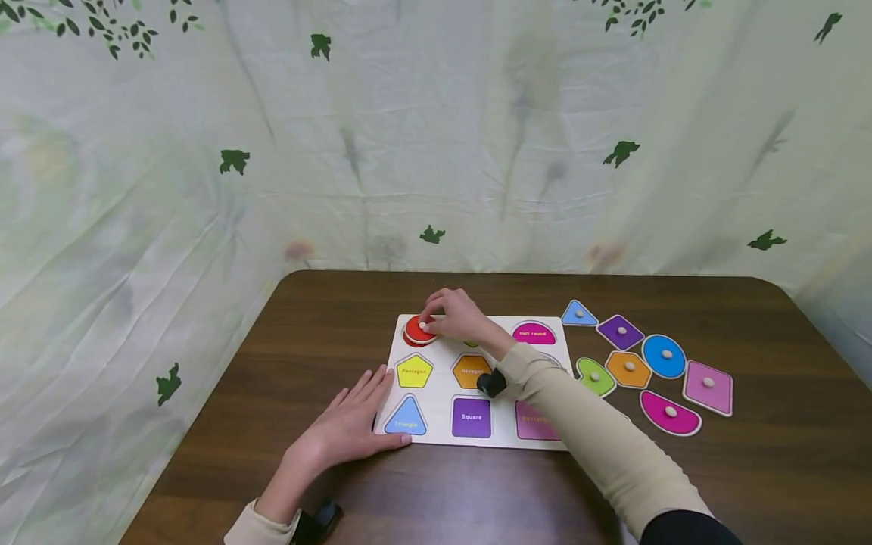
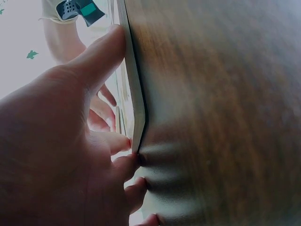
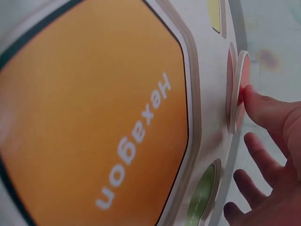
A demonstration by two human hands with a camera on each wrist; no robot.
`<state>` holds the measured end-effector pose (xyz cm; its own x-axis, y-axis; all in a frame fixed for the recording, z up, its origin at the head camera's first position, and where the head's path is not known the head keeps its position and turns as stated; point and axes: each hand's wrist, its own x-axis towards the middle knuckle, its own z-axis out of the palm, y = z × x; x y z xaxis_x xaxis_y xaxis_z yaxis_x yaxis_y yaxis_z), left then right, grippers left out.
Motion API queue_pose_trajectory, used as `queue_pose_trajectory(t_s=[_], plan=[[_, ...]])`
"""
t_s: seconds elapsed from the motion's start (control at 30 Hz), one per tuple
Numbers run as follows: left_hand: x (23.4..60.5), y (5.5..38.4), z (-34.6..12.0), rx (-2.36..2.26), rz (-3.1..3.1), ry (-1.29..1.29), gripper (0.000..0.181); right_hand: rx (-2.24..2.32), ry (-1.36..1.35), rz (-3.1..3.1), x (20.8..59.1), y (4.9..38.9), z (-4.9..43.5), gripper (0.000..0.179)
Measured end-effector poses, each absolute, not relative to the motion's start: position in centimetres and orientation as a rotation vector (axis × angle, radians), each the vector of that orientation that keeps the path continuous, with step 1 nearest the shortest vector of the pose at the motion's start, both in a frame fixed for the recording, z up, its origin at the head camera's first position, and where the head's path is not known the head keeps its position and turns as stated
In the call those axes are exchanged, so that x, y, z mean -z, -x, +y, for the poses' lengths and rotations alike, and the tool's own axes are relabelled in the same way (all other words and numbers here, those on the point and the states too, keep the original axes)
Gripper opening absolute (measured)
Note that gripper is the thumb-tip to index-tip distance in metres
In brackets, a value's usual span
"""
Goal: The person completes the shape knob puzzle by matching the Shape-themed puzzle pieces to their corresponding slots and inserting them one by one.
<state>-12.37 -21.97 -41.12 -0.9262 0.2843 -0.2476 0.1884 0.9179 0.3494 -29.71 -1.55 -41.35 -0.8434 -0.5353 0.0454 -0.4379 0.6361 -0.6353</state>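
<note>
While a red knobbed piece (image 1: 414, 331) sits slightly off its matching red recess (image 3: 229, 70) at the board's far left corner, not seated, the right hand (image 1: 463, 315) pinches its knob between thumb and fingers; the other fingers are held apart in the right wrist view. Because the red recess shows past one side of the piece, letting go now would probably leave it perched on the rim. If its outline is not truly round, which is hard to tell, a slight twist could also keep it out.

Around it is the white puzzle board (image 1: 439, 416). The left hand (image 1: 350, 420), fingers spread, rests at the near left corner, thumb on the near edge and fingertips along the left side. Should that hold slacken, a hard push could slide or swing the board on the smooth table (image 1: 327, 318).

Across the board lies the right sleeve (image 1: 579, 409), its wrist camera (image 1: 492, 384) low over the hexagon recess (image 1: 470, 371). Beyond the board's right side are seven loose pieces; the green one (image 1: 594, 376) is nearest the sleeve, so drawing the arm back low could knock it away.
</note>
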Motion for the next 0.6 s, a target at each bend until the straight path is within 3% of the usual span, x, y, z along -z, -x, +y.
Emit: queue_pose_trajectory(t_s=[0.6], plan=[[40.9,12.2,-21.9,-0.480,2.779,-0.339,0.109,0.838,0.823,2.778,41.8,29.3,-2.8,0.010]])
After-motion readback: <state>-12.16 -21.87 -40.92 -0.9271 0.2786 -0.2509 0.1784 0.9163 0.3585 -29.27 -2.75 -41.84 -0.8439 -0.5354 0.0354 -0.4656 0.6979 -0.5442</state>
